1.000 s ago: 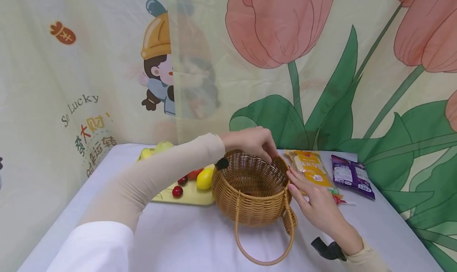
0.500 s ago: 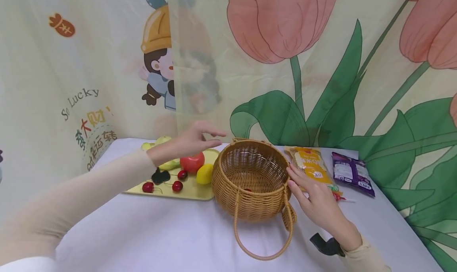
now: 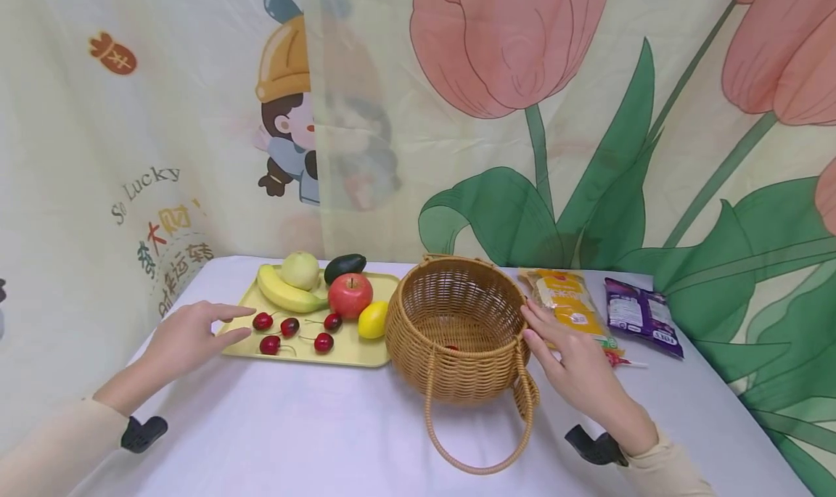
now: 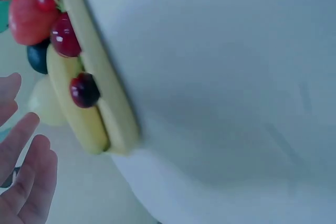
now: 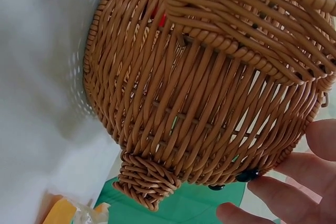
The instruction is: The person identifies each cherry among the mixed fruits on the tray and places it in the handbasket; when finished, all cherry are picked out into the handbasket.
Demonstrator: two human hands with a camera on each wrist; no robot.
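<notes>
My left hand (image 3: 186,341) is held with thumb and fingers spread at the left end of a yellow tray (image 3: 355,357), holding nothing. Right by its fingertips lies a cherry (image 3: 263,321), with several more on the tray, including one near the front rim (image 3: 270,344). Behind them are a banana (image 3: 287,294), a pale round fruit (image 3: 300,270), an avocado-like dark green fruit (image 3: 344,267), a red apple (image 3: 350,295) and a lemon (image 3: 374,320). My right hand (image 3: 578,359) rests its extended fingers on the side of a wicker basket (image 3: 457,377). A bit of red shows inside the basket.
The basket's looped handle (image 3: 480,471) hangs down toward me on the white tablecloth. To the right lie a yellow food bag (image 3: 567,298), a purple snack bag (image 3: 643,317) and a red lollipop (image 3: 615,359). A printed curtain (image 3: 483,214) stands behind the table.
My left hand has come out from over the basket and swung left across the tray to its left end. A bit of red has come into view in the basket. My right hand stays put.
</notes>
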